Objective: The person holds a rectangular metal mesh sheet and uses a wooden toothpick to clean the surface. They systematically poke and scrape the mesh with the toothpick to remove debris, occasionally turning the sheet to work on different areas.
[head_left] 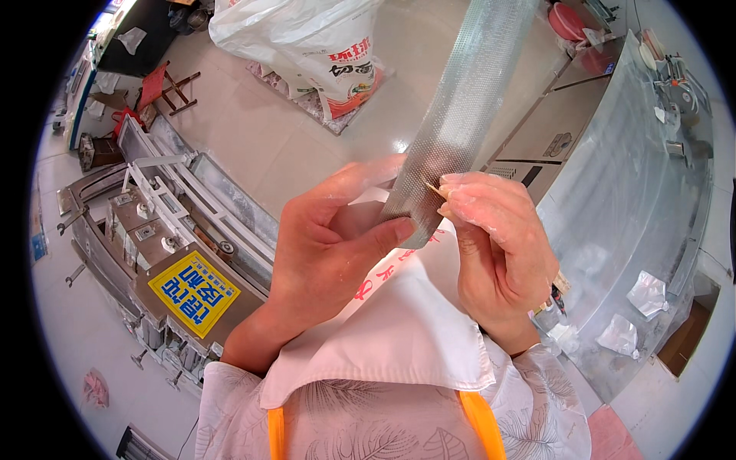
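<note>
A long strip of perforated metal mesh (479, 84) runs from in front of my chest up past the top of the view. My left hand (318, 238) grips its near end, thumb on the face and fingers behind. Between the thumb and fingertips of my right hand (502, 238) is a thin wooden stick like a toothpick (434, 188), its tip against the mesh holes. White powder dusts my right fingers. Behind the strip hangs my white apron (376, 337) with red lettering and orange straps.
On the left stands a steel machine (161, 222) with a yellow and blue sign (195, 294). White plastic sacks (307, 54) rest on a mat ahead. To the right is a metal worktable (606, 199) with crumpled clear bags (618, 336). A small folding stool (170, 88) stands far left.
</note>
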Available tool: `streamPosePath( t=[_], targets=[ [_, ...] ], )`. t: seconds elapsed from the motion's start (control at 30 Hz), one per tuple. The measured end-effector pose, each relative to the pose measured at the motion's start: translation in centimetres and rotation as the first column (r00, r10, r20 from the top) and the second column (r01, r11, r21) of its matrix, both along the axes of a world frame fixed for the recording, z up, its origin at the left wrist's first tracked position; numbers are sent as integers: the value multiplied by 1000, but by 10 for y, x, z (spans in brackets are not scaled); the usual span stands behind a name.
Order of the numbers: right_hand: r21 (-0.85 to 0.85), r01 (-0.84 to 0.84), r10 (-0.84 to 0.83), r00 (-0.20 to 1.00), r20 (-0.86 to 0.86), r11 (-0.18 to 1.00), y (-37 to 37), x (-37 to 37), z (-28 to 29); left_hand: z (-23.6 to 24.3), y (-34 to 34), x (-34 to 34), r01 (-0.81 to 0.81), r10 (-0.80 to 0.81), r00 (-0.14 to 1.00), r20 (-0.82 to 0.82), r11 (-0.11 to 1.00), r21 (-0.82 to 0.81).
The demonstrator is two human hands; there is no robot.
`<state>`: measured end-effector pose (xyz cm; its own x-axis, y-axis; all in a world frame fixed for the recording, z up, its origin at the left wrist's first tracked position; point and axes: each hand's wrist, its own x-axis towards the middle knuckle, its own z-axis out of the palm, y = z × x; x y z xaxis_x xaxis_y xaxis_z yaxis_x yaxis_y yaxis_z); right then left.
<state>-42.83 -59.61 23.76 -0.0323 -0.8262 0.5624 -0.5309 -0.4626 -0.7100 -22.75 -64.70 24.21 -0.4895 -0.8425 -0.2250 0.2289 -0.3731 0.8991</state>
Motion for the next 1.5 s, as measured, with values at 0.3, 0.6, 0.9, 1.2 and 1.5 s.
streamPosePath(
  t=[0.3,0.6,0.9,1.2,1.5],
  targets=[
    [-37,13,-11,998,58,999,-2,1,-5,3,-1,-1,2,-2,1000,-4,1000,24],
    [-10,-26,26,1000,10,1000,-3,0,0,1,-1,-1,4,-4,1000,22,1000,-5],
    [-4,10,-10,992,127,1000,-2,2,-9,5,-2,-2,-5,6,1000,-5,998,61],
    [10,18,-19,995,97,1000,-2,1,-7,-1,-1,-1,-5,5,1000,-2,1000,20],
    [-9,17,-16,992,122,1000,-2,1,-12,3,-1,-3,-18,19,1000,-9,998,54]
  ],
)
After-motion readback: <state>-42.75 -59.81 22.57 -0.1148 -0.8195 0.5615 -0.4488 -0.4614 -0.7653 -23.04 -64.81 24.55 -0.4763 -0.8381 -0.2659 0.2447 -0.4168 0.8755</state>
